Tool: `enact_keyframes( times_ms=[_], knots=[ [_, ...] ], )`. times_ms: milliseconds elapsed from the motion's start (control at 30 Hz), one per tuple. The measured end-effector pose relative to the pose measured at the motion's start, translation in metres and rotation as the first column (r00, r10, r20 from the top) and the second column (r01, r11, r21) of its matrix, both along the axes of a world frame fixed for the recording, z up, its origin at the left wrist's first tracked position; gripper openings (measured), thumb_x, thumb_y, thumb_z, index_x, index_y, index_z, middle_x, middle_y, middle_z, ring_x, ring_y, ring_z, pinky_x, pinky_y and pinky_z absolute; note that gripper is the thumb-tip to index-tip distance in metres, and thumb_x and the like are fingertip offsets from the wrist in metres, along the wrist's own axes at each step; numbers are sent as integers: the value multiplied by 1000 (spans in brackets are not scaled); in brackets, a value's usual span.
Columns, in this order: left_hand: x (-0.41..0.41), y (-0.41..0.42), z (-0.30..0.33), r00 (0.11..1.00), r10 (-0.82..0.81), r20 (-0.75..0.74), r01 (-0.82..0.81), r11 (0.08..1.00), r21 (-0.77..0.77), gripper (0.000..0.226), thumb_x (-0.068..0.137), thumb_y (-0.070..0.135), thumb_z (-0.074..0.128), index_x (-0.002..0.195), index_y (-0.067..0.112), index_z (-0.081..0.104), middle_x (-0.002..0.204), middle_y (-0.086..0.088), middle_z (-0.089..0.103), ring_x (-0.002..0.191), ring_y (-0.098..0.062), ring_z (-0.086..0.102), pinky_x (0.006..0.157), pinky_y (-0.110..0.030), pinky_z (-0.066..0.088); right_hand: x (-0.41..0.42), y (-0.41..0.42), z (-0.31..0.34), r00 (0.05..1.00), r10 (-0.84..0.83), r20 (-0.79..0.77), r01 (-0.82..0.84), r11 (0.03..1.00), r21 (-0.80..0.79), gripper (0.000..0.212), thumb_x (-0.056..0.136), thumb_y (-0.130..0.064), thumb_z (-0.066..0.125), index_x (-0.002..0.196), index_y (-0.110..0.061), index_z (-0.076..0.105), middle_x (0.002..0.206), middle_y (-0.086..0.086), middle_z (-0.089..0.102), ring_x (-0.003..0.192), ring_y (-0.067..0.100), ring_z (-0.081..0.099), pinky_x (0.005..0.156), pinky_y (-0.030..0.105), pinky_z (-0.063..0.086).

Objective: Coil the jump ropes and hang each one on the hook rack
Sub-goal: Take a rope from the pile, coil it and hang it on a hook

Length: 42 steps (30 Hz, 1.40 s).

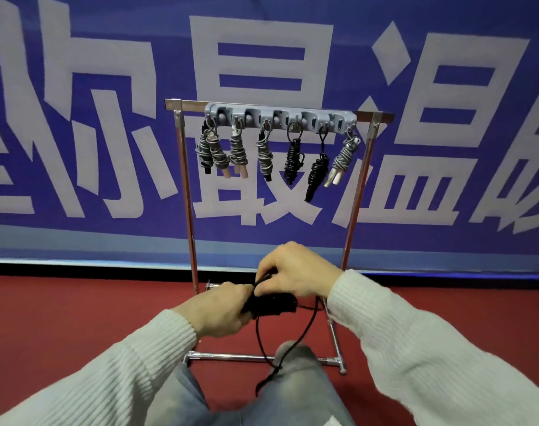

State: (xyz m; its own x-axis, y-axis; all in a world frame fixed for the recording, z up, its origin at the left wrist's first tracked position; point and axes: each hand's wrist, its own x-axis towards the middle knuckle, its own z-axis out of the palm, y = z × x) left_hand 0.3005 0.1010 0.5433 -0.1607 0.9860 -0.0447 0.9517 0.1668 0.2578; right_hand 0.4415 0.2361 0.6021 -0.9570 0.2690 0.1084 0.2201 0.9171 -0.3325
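Observation:
A black jump rope [272,304] is between both hands in front of me. My left hand [217,309] grips its bundled handles. My right hand [295,272] pinches the cord just above the bundle. A loose length of the cord [295,342] hangs down over my knee. Behind stands the grey hook rack [280,116] on a metal stand. Several coiled ropes hang from its hooks: grey ones [212,152] on the left, two black ones [294,159] toward the right, and a grey one [343,158] at the far right.
The metal stand's [186,186] base bar [240,357] lies on the red floor just beyond my knee [295,361]. A blue banner [77,87] with large white characters covers the wall behind the stand.

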Motion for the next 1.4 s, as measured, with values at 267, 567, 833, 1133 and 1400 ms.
enact_keyframes(
  times_ms=[267,567,833,1133,1400],
  knots=[
    [17,-22,16,951,-69,301,56,997,52,19,80,22,71,84,24,53,65,10,53,55,-8,47,53,-22,39,2,9,1,992,124,-31,-124,885,-448,19,82,-27,84,90,-11,78,83,1,75,78,9,67,78,26,53],
    [20,-39,36,683,-92,725,-166,946,277,36,78,42,85,94,19,62,66,2,63,59,-16,48,57,-28,37,11,-1,-28,989,20,-145,-134,527,-839,35,99,10,42,92,-19,61,60,-1,46,44,7,36,42,18,26],
    [6,-32,34,370,-113,922,-386,884,263,42,79,32,86,109,15,62,73,-7,58,58,-17,45,50,-25,35,10,-32,-62,990,-137,-35,24,407,-913,36,106,-48,44,98,-18,63,58,-4,28,44,7,18,37,19,18],
    [-37,-25,6,473,169,865,-467,881,83,26,97,13,68,120,6,56,80,-7,54,61,-14,51,56,-28,39,22,-6,-71,974,-226,-31,186,865,-465,11,98,-34,64,89,-27,64,58,-8,51,46,2,45,54,23,42],
    [-38,-21,5,-210,-46,977,-485,872,-64,22,95,-1,59,116,5,53,101,-14,54,57,-13,48,45,-19,36,34,20,-47,966,-246,-76,217,935,-279,18,98,-46,62,99,-33,74,80,-9,71,71,8,64,67,22,46]
  ],
)
